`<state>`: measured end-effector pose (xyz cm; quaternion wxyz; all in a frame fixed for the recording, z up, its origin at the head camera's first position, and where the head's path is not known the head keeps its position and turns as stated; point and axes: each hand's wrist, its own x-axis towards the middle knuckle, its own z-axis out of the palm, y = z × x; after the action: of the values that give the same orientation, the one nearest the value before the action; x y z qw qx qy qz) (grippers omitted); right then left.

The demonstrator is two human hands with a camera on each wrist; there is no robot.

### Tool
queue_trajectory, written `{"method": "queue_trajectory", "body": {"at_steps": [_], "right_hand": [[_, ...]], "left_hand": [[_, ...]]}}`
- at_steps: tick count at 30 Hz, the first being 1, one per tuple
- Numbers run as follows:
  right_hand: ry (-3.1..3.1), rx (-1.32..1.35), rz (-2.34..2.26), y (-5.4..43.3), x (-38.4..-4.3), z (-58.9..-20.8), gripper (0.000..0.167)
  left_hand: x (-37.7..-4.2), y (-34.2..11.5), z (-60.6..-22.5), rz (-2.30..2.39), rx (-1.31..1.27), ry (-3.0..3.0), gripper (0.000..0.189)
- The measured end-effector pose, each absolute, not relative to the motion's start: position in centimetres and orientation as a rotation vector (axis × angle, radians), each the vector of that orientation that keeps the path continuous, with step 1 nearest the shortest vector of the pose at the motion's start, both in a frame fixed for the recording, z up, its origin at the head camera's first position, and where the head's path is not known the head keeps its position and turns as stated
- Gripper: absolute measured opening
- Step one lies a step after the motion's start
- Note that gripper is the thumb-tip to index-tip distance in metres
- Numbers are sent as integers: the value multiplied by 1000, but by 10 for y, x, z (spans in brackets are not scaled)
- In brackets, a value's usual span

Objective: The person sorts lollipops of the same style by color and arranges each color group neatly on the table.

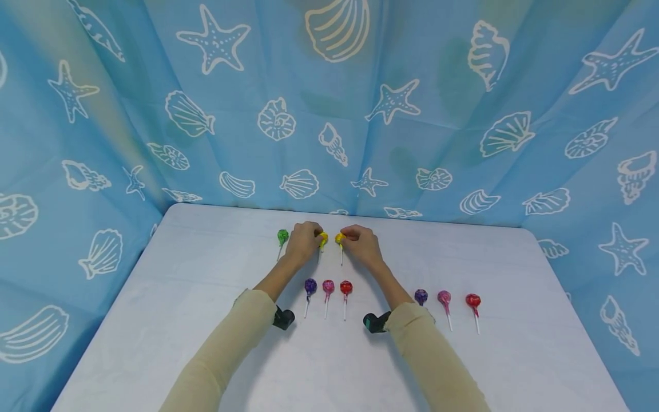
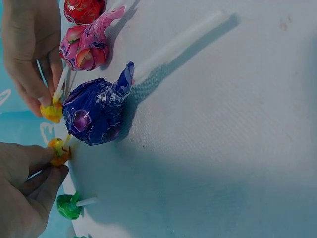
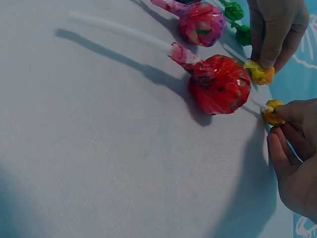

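Observation:
At the far side of the table, my left hand (image 1: 305, 240) pinches the wrapped head of a yellow lollipop (image 1: 324, 236). A short gap to its right, another yellow lollipop (image 1: 340, 238) has its head between the thumb and fingers of my right hand (image 1: 362, 245). Both white sticks point toward me. Just left of my left hand lies a green lollipop (image 1: 282, 236); the right wrist view shows a second green lollipop (image 3: 242, 34) beside it. Nearer me, between my forearms, lie purple (image 1: 310, 286), pink (image 1: 328, 286) and red (image 1: 346, 287) lollipops in a row.
Past my right forearm lie a purple lollipop (image 1: 421, 296), partly hidden by the sleeve, a pink lollipop (image 1: 444, 297) and a red lollipop (image 1: 472, 300). The white table (image 1: 206, 257) backs onto a blue curtain (image 1: 319, 109) printed with shells and starfish.

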<state>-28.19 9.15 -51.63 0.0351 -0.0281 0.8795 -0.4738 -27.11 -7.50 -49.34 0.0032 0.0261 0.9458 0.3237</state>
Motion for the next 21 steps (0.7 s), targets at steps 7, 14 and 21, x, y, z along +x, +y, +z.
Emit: {"method": "queue_trajectory", "body": {"at_steps": [7, 14, 21], "right_hand": [[2700, -59, -1474, 88, -282, -518, 20], [2678, -73, -1469, 87, -281, -516, 20], [2676, -92, -1472, 86, -280, -514, 21]], "left_hand": [[-270, -73, -493, 1029, 74, 2968, 19], [-270, -75, -494, 1030, 79, 2972, 19], [-271, -75, -491, 1021, 72, 2966, 20]]}}
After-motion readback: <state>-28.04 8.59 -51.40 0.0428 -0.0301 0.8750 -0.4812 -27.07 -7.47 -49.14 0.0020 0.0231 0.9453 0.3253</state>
